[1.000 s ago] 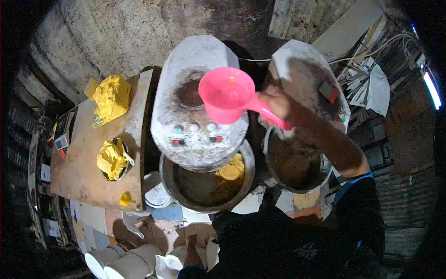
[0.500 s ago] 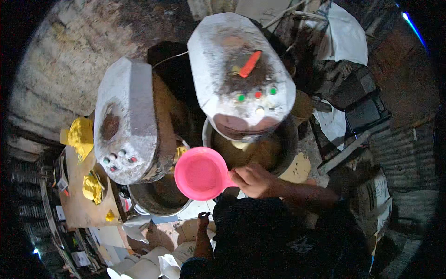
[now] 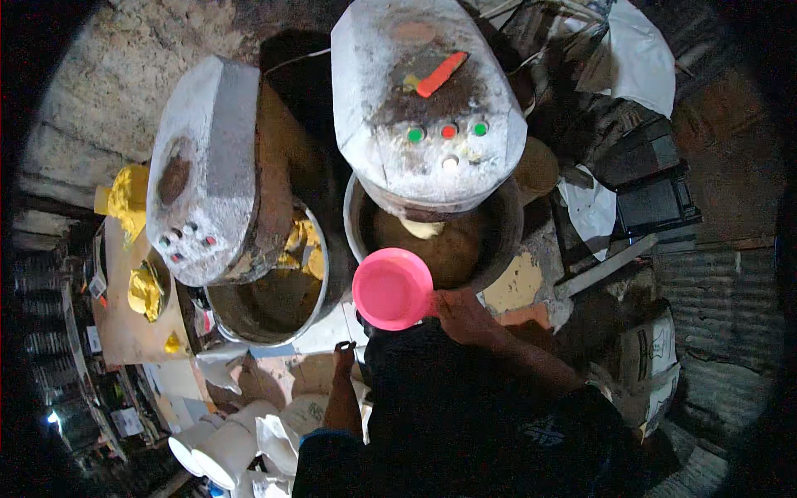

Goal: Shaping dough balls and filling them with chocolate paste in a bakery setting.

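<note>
Right in front of us, we are wrapping our right hand (image 3: 462, 315) around the handle of a pink dipper (image 3: 392, 290), our fingers pressing together on it. We are holding the dipper with its round mouth facing up toward us, in front of the near left rim of the right mixing bowl (image 3: 352, 224); whether it is touching that rim, we cannot tell. Lower on our left, our left hand (image 3: 344, 358) is hanging over the floor, its fingertips looking dark; we cannot tell whether it is spreading or pinching anything. White buckets (image 3: 228, 452) are lying tilted toward the lower left. Beyond the dipper, a pale lump (image 3: 422, 227) is showing in the right bowl, beneath the head of the right machine (image 3: 415, 100), on whose top an orange strip (image 3: 442, 75) is resting. To the left, a yellow mass (image 3: 314, 261) is sitting against the right wall of the left mixing bowl (image 3: 264, 341), under the left machine (image 3: 207, 158). On the table (image 3: 116, 307), a small yellow dab (image 3: 172, 343) is lying near the near right corner, a yellow-filled container (image 3: 146, 293) is standing by the right edge, and a larger yellow heap (image 3: 129, 199) is sitting toward the far edge. Behind everything, a rough wall (image 3: 166, 41) is rising.
</note>
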`<state>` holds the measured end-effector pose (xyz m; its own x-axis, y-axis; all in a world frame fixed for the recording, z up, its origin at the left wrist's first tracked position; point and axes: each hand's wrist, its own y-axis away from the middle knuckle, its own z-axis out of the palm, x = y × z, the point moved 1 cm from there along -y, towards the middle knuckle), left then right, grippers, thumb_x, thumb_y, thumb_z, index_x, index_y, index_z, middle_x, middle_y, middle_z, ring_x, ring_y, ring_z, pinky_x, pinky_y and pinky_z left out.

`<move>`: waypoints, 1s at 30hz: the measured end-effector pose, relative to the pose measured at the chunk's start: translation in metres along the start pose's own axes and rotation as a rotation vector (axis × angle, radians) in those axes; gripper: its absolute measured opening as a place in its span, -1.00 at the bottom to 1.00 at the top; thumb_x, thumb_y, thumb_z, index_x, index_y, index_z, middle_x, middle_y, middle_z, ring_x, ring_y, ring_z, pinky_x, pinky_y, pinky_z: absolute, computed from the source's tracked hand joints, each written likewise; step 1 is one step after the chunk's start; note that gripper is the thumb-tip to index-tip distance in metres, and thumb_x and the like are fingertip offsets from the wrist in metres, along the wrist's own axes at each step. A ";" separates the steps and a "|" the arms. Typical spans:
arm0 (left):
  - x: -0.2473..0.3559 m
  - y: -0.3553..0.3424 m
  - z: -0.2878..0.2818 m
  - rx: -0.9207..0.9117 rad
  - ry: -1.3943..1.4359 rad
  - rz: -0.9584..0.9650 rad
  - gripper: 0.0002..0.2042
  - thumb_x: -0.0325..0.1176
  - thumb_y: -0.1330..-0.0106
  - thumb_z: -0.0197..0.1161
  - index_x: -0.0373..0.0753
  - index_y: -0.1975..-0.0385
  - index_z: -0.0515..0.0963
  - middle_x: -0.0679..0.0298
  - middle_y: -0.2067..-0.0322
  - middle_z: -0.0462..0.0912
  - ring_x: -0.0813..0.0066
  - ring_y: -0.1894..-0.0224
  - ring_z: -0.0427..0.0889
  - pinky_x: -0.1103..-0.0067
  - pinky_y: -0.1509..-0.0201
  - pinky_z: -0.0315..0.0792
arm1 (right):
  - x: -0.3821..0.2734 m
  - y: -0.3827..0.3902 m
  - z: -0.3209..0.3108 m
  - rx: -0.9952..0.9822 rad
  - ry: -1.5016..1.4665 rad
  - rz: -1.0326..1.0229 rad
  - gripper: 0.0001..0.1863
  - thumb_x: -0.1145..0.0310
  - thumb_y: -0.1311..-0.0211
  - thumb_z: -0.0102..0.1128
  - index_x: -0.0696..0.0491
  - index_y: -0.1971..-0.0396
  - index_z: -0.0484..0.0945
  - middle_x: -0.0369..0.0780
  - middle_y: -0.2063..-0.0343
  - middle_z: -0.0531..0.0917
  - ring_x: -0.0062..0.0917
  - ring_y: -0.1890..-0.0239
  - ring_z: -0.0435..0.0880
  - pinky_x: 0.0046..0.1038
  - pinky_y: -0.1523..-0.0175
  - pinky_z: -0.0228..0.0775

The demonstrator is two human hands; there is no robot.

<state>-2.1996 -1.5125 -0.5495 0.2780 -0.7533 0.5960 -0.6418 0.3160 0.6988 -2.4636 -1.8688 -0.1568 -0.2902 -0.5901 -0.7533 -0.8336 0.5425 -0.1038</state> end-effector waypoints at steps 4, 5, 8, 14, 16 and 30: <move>-0.004 0.017 0.009 -0.026 0.091 0.174 -0.55 -0.24 -0.17 0.43 -0.32 0.07 0.41 0.21 0.50 0.57 0.41 0.53 0.47 0.47 0.45 0.42 | 0.014 0.002 -0.001 -0.197 -0.220 0.170 -0.59 0.24 -0.50 -0.29 0.20 0.26 0.52 0.07 0.47 0.55 0.00 0.37 0.58 -0.09 0.23 0.40; -0.006 0.026 0.009 -0.045 0.049 0.221 -0.58 -0.26 -0.18 0.41 -0.30 0.08 0.41 0.22 0.47 0.57 0.42 0.51 0.48 0.48 0.44 0.42 | 0.017 0.001 -0.001 -0.221 -0.201 0.228 -0.65 0.26 -0.46 -0.24 0.17 0.26 0.52 0.06 0.45 0.57 0.00 0.36 0.59 -0.07 0.23 0.41; -0.014 0.049 0.009 -0.075 -0.012 0.105 -0.63 -0.31 -0.21 0.37 -0.25 0.09 0.37 0.23 0.41 0.57 0.44 0.44 0.49 0.49 0.38 0.43 | 0.024 0.002 0.002 -0.246 -0.164 0.309 -0.75 0.31 -0.38 -0.14 0.11 0.26 0.52 0.06 0.41 0.61 0.01 0.32 0.61 -0.02 0.21 0.44; -0.026 0.066 0.004 -0.099 0.286 -0.129 -0.59 -0.39 -0.27 0.26 -0.17 0.01 0.17 0.21 0.32 0.52 0.42 0.24 0.51 0.44 0.16 0.46 | 0.038 0.004 0.014 -0.211 -0.155 0.297 -0.76 0.35 -0.36 -0.14 0.13 0.28 0.52 0.07 0.36 0.61 0.02 0.28 0.62 -0.04 0.19 0.44; -0.029 0.064 0.002 -0.101 0.299 -0.041 -0.57 -0.40 -0.28 0.26 -0.17 -0.02 0.17 0.16 0.29 0.55 0.41 0.22 0.53 0.46 0.21 0.47 | 0.042 0.005 0.016 -0.276 -0.220 0.365 -0.79 0.37 -0.35 -0.11 0.13 0.26 0.50 0.06 0.40 0.60 0.02 0.30 0.61 -0.03 0.20 0.43; 0.008 0.069 -0.004 -0.026 -0.196 -0.123 -0.71 -0.25 -0.27 0.26 -0.09 0.03 0.52 0.20 0.30 0.66 0.36 0.31 0.60 0.43 0.20 0.48 | 0.042 -0.007 0.010 -0.306 -0.314 0.473 -0.59 0.20 -0.45 -0.26 0.13 0.21 0.59 0.06 0.33 0.67 0.01 0.18 0.65 -0.02 0.01 0.46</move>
<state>-2.2386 -1.4944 -0.4950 0.2076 -0.8839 0.4190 -0.5920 0.2275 0.7732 -2.4653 -1.8914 -0.1938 -0.5467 -0.1002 -0.8313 -0.7588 0.4790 0.4413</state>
